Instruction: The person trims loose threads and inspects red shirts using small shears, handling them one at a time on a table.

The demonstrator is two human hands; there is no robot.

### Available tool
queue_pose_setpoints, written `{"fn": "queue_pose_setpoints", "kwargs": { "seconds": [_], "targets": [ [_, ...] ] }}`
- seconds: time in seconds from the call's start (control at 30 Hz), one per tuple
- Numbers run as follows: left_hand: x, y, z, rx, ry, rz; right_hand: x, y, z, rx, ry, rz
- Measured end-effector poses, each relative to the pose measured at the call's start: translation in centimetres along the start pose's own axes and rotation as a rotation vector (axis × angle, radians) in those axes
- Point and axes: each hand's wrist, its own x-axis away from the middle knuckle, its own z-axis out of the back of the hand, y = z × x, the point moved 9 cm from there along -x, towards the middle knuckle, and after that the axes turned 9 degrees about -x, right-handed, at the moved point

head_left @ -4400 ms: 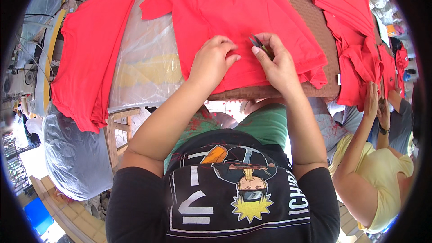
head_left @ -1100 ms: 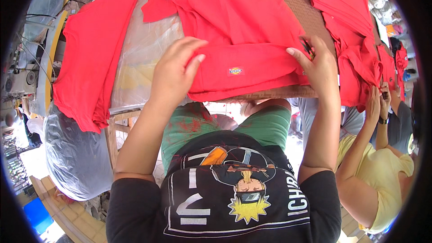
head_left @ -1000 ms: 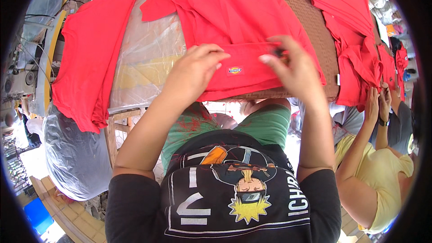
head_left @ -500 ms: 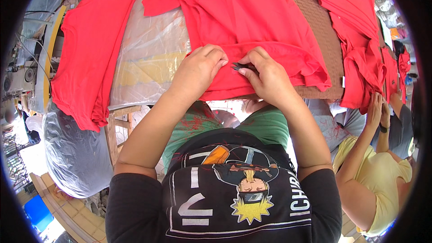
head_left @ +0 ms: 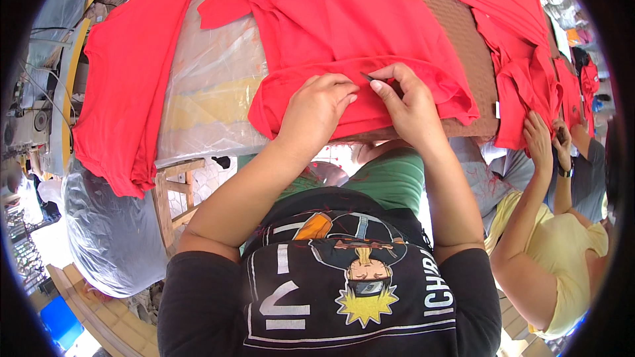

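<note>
A red shirt [head_left: 350, 23] lies spread across the table, its hem edge toward me. My left hand [head_left: 317, 107] is closed at that hem, thumb and fingers pinching the red cloth; a thread between them would be too small to see. Close beside it, my right hand [head_left: 411, 102] is curled around small dark thread snips [head_left: 366, 77]. Their tip points left over the hem, and the handle is hidden in my palm.
Another red garment [head_left: 132, 79] hangs over the table edge at left, beside clear plastic sheeting [head_left: 215, 82]. More red garments [head_left: 506, 39] lie on brown padding [head_left: 456, 26] at right. A co-worker in yellow [head_left: 559, 258] handles one. A plastic-wrapped bundle [head_left: 109, 231] stands lower left.
Both my hands have shifted right along the hem. The snips' blades, seen spread before, now show only as a narrow tip. More of the hem's left end is uncovered.
</note>
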Motion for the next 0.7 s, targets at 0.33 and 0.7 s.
{"fn": "queue_pose_setpoints", "kwargs": {
  "seconds": [0.33, 0.7],
  "targets": [
    [0.1, -1.2, -1.0, -0.036, -0.066, 0.123, 0.1, 1.0, -0.6, -0.013, -0.028, -0.015],
    [1.3, -5.7, -1.2, 0.771, -0.173, 0.612, 0.7, -1.2, -2.6, 0.099, -0.253, 0.050]
  ]
}}
